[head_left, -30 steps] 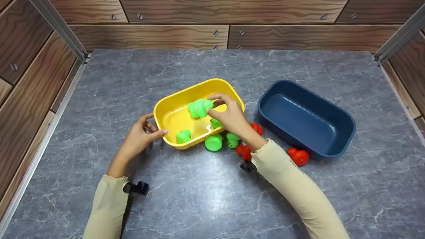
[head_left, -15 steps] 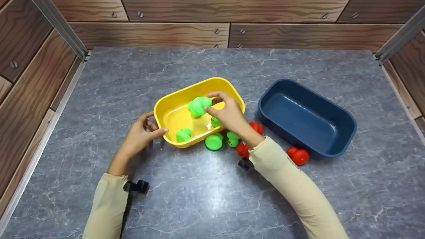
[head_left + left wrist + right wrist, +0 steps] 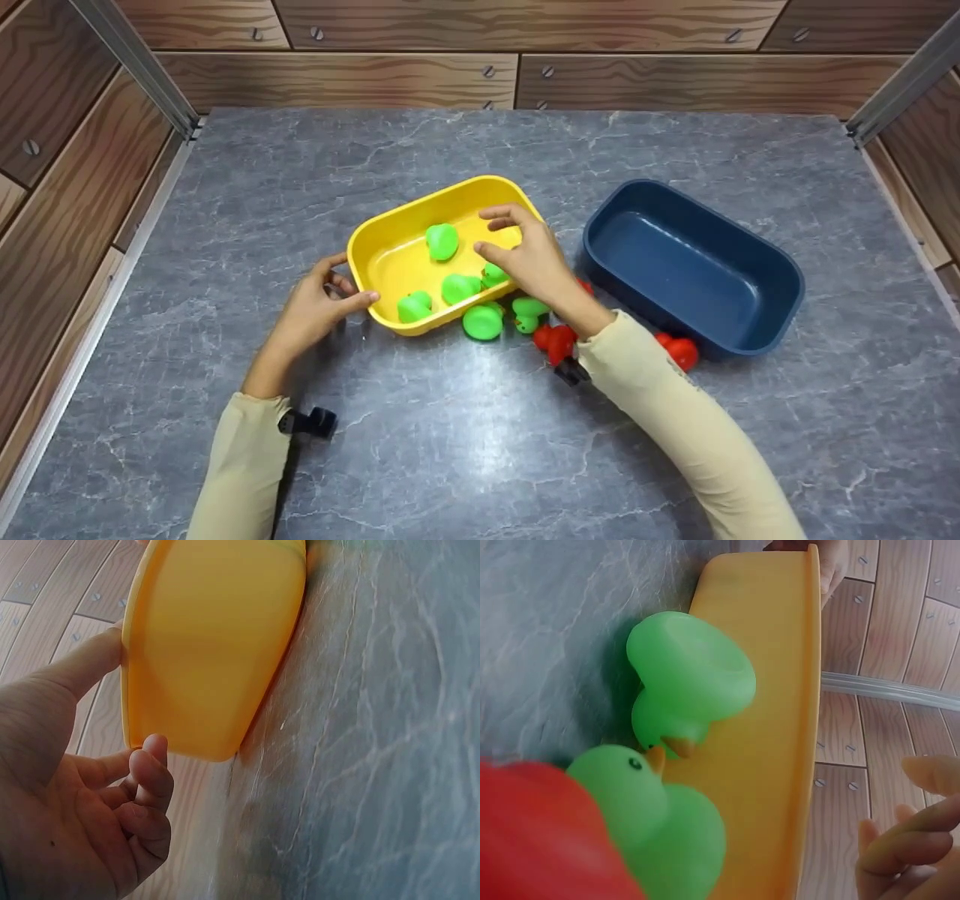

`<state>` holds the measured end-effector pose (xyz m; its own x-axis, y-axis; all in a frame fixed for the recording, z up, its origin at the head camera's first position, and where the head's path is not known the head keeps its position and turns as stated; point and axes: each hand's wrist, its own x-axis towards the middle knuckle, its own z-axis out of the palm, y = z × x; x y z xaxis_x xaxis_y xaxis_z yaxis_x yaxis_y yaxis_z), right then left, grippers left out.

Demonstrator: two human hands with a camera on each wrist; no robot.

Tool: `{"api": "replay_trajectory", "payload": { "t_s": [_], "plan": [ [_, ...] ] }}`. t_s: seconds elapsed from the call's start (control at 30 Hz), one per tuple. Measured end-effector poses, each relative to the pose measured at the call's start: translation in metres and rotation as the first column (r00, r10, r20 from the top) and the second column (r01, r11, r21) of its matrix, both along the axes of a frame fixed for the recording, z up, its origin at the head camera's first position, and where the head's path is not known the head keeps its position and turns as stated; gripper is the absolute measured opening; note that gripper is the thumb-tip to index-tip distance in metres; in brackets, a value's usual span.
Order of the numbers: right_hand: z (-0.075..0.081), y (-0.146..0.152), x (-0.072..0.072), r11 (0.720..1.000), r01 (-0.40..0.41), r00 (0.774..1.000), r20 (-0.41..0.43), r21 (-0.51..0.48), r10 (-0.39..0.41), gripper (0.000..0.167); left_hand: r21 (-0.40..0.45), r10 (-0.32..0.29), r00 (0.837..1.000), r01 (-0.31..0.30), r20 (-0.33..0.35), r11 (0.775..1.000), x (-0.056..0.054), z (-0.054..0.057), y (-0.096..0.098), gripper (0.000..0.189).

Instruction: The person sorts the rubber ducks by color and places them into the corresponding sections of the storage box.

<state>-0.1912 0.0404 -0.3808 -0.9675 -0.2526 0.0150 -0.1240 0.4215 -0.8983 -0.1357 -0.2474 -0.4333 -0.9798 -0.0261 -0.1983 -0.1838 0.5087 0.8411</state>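
Note:
My left hand (image 3: pixel 319 304) grips the left end of the yellow tub (image 3: pixel 401 210), thumb and fingers at its rim; the left wrist view shows the tub's outer wall (image 3: pixel 217 645). My right hand (image 3: pixel 536 259) hovers over the tub's right side, thumb and fingers apart with nothing between them. Inside the tub lie several green rubber ducks, among them one near the middle (image 3: pixel 442 241), another closer to the front wall (image 3: pixel 460 288) and one in the front left corner (image 3: pixel 415 307). A further green duck (image 3: pixel 493 274) is partly hidden by my right hand.
Against the tub's front wall lie two green ducks (image 3: pixel 690 664), one on its side. Red ducks (image 3: pixel 559 343) lie beneath and beside my right forearm, partly covered. A dark blue tub (image 3: pixel 694 277) stands to the right on the grey marbled table (image 3: pixel 420 450).
My right hand has let go of a green duck, which now lies in the yellow tub near the front wall. The hand has shifted slightly right; my left hand stays put.

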Motion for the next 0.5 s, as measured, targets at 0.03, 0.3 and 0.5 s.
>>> {"api": "replay_trajectory", "payload": {
  "t_s": [0.03, 0.3, 0.5],
  "plan": [
    [0.0, 0.002, 0.001, 1.0, -0.01, 1.0, 0.001, 0.009, 0.01, 0.039, -0.002, 0.0, 1.0, 0.0, -0.004, 1.0, 0.0, 0.0, 0.0, 0.079],
    [0.004, 0.021, 0.006, 0.995, -0.077, 0.997, 0.013, 0.057, 0.076, 0.044, 0.004, -0.001, 1.0, 0.001, -0.008, 1.0, 0.0, -0.001, 0.0, 0.078],
    [0.005, 0.035, 0.011, 0.992, -0.087, 0.996, 0.017, 0.089, 0.085, 0.047, 0.008, -0.002, 1.0, 0.002, 0.001, 1.0, -0.001, -0.001, 0.0, 0.079]
  ]
}}
